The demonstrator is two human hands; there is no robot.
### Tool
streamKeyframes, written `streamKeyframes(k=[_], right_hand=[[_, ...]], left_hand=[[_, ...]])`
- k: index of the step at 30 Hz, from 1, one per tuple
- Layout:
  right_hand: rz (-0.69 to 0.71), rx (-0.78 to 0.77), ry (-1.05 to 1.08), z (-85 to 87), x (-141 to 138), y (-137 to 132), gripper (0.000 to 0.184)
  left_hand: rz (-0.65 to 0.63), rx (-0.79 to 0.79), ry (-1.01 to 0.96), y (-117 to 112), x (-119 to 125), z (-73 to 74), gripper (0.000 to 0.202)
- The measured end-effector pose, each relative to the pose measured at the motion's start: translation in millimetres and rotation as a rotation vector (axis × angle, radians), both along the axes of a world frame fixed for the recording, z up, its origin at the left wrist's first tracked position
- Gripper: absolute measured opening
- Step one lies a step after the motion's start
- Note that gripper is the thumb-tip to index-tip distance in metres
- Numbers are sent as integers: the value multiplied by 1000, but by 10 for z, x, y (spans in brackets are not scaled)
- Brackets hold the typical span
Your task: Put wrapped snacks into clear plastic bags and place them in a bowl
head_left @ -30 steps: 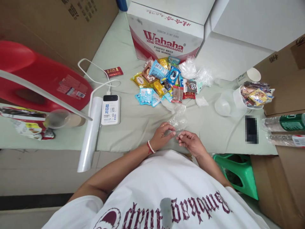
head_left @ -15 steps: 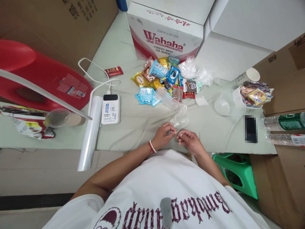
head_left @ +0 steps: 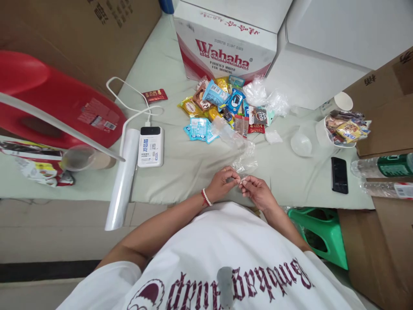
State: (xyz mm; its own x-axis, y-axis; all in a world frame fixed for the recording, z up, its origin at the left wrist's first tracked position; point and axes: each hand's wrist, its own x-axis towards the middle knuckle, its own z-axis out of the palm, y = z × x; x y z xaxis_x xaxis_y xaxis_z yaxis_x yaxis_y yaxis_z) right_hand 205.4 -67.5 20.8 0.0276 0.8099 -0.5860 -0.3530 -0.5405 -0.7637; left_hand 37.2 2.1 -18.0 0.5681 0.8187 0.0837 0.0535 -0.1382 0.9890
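My left hand, with a beaded bracelet at its wrist, pinches the near edge of a clear plastic bag. Close by on the right, my right hand has thumb and forefinger closed on the same edge. The fingertips of both hands almost meet. From there the crumpled bag stretches away over the cloth toward a pile of small wrapped snacks. Its far end lies against blue-and-white packets. The exact bit of film between the fingertips is too small to make out.
At left are a white power bank with a cable, a plastic film roll and a red jug. A Wahaha carton stands behind the pile. To the right sit a snack-filled tub, a phone and bottles.
My right hand has moved slightly left, bringing its fingertips against those of my left hand at the bag's edge. The pile and other objects look unchanged.
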Motion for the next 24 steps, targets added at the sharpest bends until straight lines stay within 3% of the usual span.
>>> streamKeyframes(k=[10, 14, 19, 24], right_hand=[[56, 64, -113, 8, 61, -44, 38], [90, 148, -186, 16, -4, -67, 37], [2, 74, -90, -33, -77, -72, 48], [-118, 23, -109, -108, -90, -151, 44]], left_hand=[[30, -101, -35, 68, -13, 51, 34], [-20, -85, -56, 51, -19, 62, 36], [-50, -17, -43, -11, -2, -35, 24], [-15, 78, 30, -70, -20, -122, 30]])
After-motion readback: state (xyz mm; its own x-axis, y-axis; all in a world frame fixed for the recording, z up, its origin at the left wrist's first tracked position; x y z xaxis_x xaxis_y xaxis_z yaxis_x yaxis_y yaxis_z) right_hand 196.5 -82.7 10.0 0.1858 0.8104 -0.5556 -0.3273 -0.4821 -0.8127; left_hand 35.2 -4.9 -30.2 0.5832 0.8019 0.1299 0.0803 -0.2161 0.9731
